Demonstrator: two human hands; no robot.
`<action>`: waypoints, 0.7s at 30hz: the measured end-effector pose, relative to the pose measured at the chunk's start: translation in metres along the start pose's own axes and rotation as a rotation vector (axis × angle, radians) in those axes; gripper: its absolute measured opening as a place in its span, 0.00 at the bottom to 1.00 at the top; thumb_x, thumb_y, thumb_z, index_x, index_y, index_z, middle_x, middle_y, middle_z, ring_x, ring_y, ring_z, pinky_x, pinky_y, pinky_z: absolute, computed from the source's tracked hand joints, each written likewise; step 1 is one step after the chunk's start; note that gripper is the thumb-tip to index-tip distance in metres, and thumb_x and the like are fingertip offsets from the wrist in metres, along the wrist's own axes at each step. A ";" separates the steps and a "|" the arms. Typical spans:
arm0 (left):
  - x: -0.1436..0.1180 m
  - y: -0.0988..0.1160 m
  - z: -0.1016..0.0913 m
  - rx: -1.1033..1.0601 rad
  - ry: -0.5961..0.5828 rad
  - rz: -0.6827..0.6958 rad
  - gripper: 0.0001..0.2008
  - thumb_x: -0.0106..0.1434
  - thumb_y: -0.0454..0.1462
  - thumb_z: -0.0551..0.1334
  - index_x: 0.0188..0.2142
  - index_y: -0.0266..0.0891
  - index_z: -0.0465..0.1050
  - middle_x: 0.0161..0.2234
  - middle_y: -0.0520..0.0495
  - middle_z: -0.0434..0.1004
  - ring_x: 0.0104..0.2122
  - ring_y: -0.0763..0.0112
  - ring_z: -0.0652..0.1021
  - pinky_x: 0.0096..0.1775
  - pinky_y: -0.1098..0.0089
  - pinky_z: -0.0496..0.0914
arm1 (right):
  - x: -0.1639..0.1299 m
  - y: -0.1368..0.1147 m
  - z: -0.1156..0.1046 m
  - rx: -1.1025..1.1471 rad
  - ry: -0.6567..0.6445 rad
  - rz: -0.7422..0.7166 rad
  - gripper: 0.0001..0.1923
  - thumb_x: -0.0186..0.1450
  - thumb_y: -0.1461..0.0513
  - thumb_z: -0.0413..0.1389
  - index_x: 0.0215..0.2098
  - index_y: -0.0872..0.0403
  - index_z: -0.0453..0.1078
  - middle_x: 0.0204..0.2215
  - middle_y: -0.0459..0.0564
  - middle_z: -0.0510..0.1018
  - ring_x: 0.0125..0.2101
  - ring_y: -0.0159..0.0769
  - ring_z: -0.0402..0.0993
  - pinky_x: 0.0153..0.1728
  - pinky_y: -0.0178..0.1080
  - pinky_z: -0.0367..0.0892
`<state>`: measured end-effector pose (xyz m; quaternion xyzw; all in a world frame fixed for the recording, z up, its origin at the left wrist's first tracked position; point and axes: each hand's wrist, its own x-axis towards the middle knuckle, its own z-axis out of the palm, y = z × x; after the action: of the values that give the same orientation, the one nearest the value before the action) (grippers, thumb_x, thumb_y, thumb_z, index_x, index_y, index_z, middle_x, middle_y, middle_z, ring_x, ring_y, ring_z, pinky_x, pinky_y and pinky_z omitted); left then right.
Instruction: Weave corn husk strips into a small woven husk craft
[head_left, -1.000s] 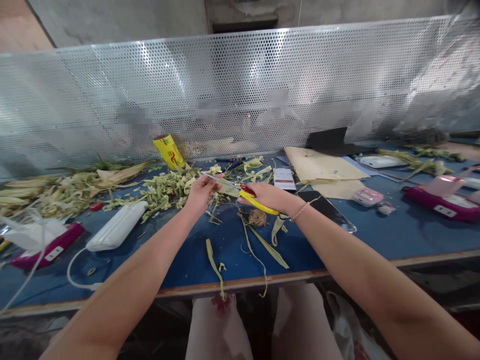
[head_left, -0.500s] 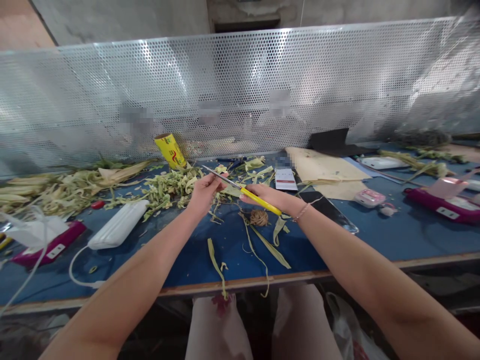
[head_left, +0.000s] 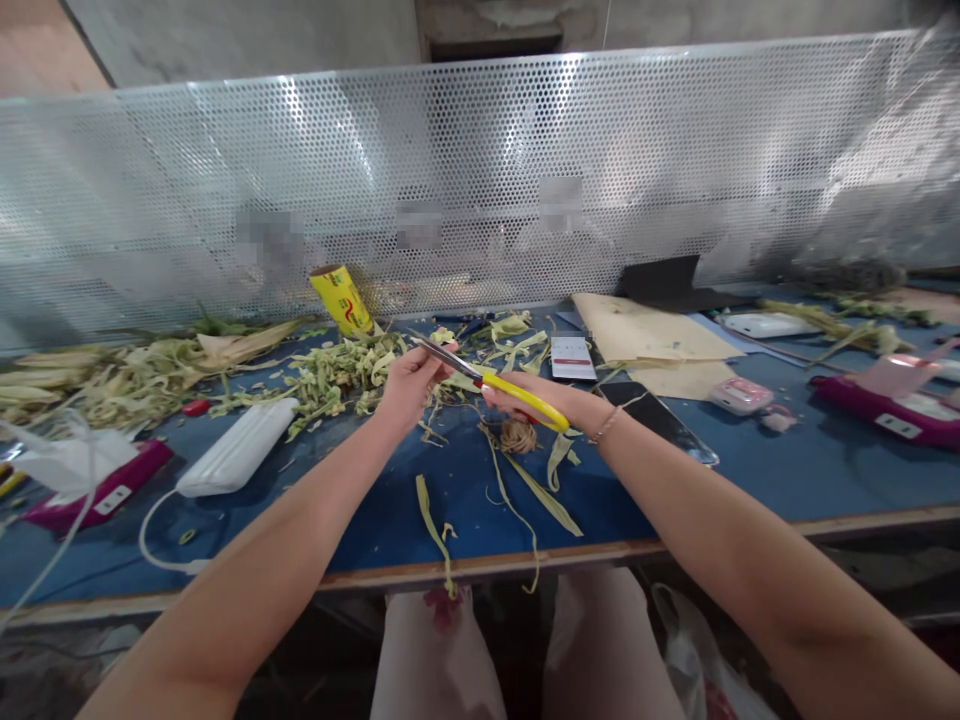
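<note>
My right hand grips a pair of scissors by the yellow handles. Their metal blades point left and cross just over the fingertips of my left hand. That hand is closed in a pinch, and whatever sits between its fingers is too small and covered to name. Under my right hand lies a ball of brown twine. Several loose strips of pale green husk lie between my forearms, one hanging over the table's front edge. Behind my left hand spreads a heap of curled green husk pieces.
A yellow tube leans by the perforated metal screen. Left are a white power bank with a cable and a magenta box. To the right lie a dark tablet, tan paper and a pink case.
The scissors have rolled in my right hand, so the yellow handle loop shows wider and the blades look broader. My left hand has stayed almost in place.
</note>
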<state>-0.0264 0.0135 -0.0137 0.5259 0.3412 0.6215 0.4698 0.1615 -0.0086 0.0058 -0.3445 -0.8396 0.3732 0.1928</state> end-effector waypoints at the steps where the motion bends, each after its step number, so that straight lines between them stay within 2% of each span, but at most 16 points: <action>1: -0.001 0.001 0.001 -0.002 0.004 -0.004 0.13 0.43 0.41 0.69 0.28 0.37 0.77 0.22 0.52 0.73 0.22 0.80 0.70 0.31 0.74 0.68 | 0.000 0.000 0.001 0.021 0.013 0.031 0.19 0.62 0.48 0.43 0.26 0.54 0.56 0.16 0.38 0.54 0.16 0.24 0.51 0.18 0.31 0.52; 5: -0.003 0.005 0.005 -0.014 0.014 -0.019 0.12 0.42 0.41 0.69 0.27 0.36 0.77 0.23 0.51 0.74 0.22 0.81 0.70 0.30 0.75 0.68 | -0.001 -0.003 0.002 0.091 0.021 0.124 0.21 0.60 0.45 0.45 0.26 0.54 0.57 0.16 0.39 0.56 0.14 0.22 0.51 0.15 0.30 0.52; 11: -0.002 0.002 0.002 -0.005 0.017 -0.020 0.12 0.43 0.39 0.68 0.29 0.36 0.78 0.22 0.52 0.73 0.22 0.81 0.69 0.30 0.76 0.68 | -0.002 -0.004 0.001 0.067 0.054 0.141 0.22 0.58 0.44 0.46 0.24 0.55 0.57 0.17 0.39 0.58 0.13 0.21 0.54 0.14 0.29 0.55; 21: -0.001 0.001 0.000 -0.003 0.012 -0.021 0.11 0.45 0.39 0.67 0.30 0.37 0.78 0.20 0.52 0.71 0.22 0.80 0.70 0.31 0.75 0.69 | 0.001 -0.011 -0.002 -0.129 0.112 0.223 0.21 0.59 0.46 0.47 0.21 0.55 0.58 0.16 0.44 0.63 0.13 0.25 0.60 0.16 0.31 0.58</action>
<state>-0.0263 0.0123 -0.0128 0.5180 0.3484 0.6203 0.4749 0.1568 -0.0123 0.0154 -0.4676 -0.8062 0.3178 0.1744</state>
